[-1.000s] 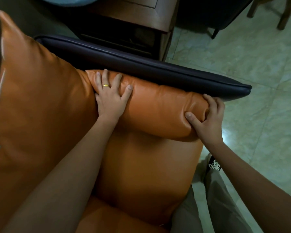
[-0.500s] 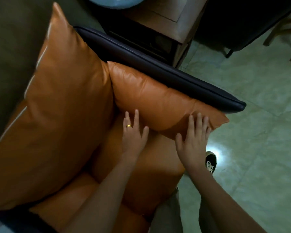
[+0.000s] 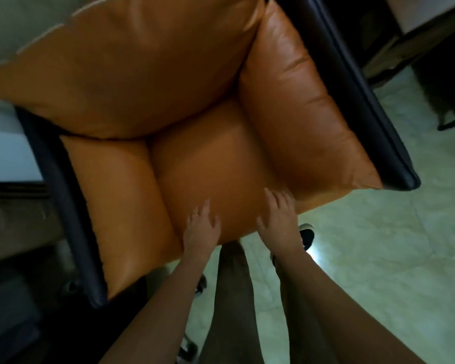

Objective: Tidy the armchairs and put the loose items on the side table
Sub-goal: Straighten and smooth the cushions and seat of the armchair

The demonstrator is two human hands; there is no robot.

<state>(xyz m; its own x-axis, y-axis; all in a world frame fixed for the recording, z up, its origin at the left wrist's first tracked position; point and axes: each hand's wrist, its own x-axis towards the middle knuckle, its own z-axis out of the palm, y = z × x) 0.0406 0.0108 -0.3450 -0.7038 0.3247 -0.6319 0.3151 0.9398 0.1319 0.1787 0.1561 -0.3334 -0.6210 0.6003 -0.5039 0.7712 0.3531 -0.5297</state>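
Pale green floor tiles (image 3: 378,258) spread under an armchair (image 3: 365,101) seen from above, its dark frame running down both sides. The chair fills most of the view, just in front of the person. A big orange back cushion (image 3: 142,69) leans over the seat cushion (image 3: 216,166), and 2 side cushions flank the seat: 1 at the view's right (image 3: 305,106), 1 at its left (image 3: 116,200). Past the right frame stands some wooden furniture (image 3: 431,11), too blurred to make out.

Both hands reach over the front edge of the seat cushion, a little apart. The left hand (image 3: 201,227), with a ring (image 3: 195,213), has its fingers loosely spread and grips nothing. The right hand (image 3: 280,219) is also spread and relaxed, near the corner of the right side cushion. Motion blur hides whether either palm touches the leather. Below are a trouser leg (image 3: 234,298) and a dark shoe (image 3: 306,236).
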